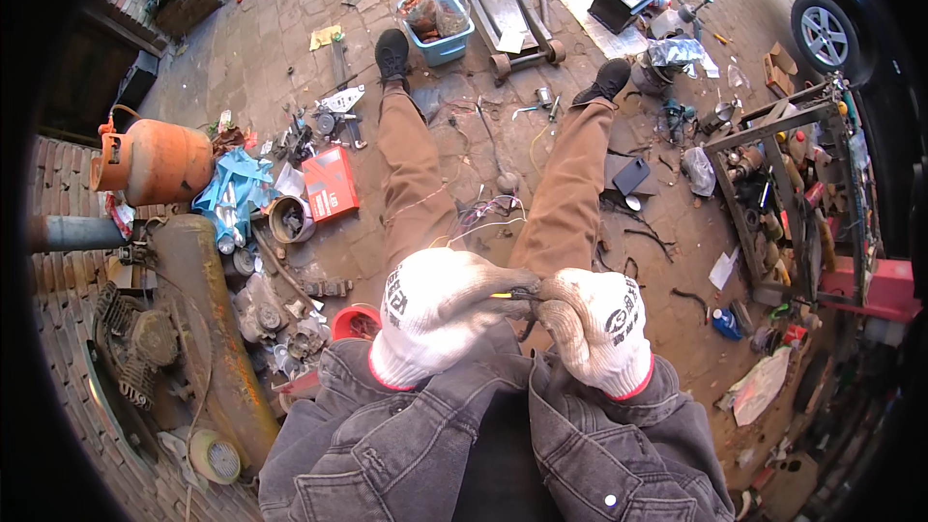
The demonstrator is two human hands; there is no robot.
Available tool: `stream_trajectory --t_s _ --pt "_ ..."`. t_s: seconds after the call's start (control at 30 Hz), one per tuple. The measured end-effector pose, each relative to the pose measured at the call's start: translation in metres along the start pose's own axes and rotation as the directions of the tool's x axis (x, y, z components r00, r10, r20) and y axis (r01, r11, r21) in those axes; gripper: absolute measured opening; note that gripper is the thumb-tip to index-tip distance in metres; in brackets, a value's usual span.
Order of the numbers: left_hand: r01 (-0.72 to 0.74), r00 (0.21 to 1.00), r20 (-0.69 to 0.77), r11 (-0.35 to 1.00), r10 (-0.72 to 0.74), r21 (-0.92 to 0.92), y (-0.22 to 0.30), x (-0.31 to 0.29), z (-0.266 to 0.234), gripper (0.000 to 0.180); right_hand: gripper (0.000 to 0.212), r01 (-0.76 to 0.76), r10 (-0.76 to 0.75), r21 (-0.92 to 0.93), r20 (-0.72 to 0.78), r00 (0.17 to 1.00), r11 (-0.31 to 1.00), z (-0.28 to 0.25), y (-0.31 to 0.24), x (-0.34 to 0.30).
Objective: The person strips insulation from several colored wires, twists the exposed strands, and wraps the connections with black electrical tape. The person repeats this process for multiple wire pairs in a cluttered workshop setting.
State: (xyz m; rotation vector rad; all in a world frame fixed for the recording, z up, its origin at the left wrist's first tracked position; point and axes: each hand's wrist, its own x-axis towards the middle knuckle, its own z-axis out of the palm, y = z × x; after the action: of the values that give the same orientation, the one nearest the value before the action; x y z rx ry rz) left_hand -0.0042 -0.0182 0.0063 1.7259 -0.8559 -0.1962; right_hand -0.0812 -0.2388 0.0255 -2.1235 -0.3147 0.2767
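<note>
From the head view, I watch both gloved hands meet low in front of the lap, above the seated person's brown trousers (561, 203). The left hand (440, 300) is closed, thumb and fingers pinched forward on a short piece of dark wiring (523, 292); the right hand (594, 324) is curled tight at its other end, so the grip is narrow on both sides. The piece sits right between the fingertips, with a yellow strip (501, 295) showing by the left thumb; how its ends are finished is hidden by the gloves. To handle it well, I would brace both wrists against the body, let one hand hold firm while the other makes small turns, and pull evenly, since thick knitted gloves probably dull the feel of thin strands. The loose thin wires (483, 222) between the legs could snag, so keep them off the fingertips. As for room, the hands have most of it forward, between the knees, over the paving (280, 34). On the left, the red tub (337, 324) sits just beside the left wrist, so that elbow should stay tucked in. The metal rack (768, 128) on the right stands well apart, leaving more sideways play there.
</note>
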Motion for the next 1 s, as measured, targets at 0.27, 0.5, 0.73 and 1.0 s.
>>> stream_trajectory --t_s 0.27,0.5,0.73,1.0 --pt "-0.066 0.997 0.039 0.993 0.062 0.102 -0.007 -0.002 -0.001 0.045 0.013 0.129 -0.157 -0.274 -0.081 0.984 0.953 0.007 0.003 0.008" --pt "-0.036 0.999 0.038 0.995 0.032 0.094 -0.005 -0.003 -0.003 0.046 0.012 0.127 -0.171 -0.229 -0.185 0.968 0.965 0.014 0.000 0.015" --pt "-0.086 0.995 -0.036 0.994 0.089 0.073 -0.005 -0.004 -0.005 0.039 0.013 0.030 -0.051 -0.229 -0.086 0.995 0.973 0.013 -0.009 0.017" --pt "0.229 0.931 -0.082 0.745 -0.356 -0.627 0.004 -0.017 0.006 0.052 0.011 0.096 -0.124 -0.173 -0.154 0.980 0.980 0.019 -0.011 0.016"
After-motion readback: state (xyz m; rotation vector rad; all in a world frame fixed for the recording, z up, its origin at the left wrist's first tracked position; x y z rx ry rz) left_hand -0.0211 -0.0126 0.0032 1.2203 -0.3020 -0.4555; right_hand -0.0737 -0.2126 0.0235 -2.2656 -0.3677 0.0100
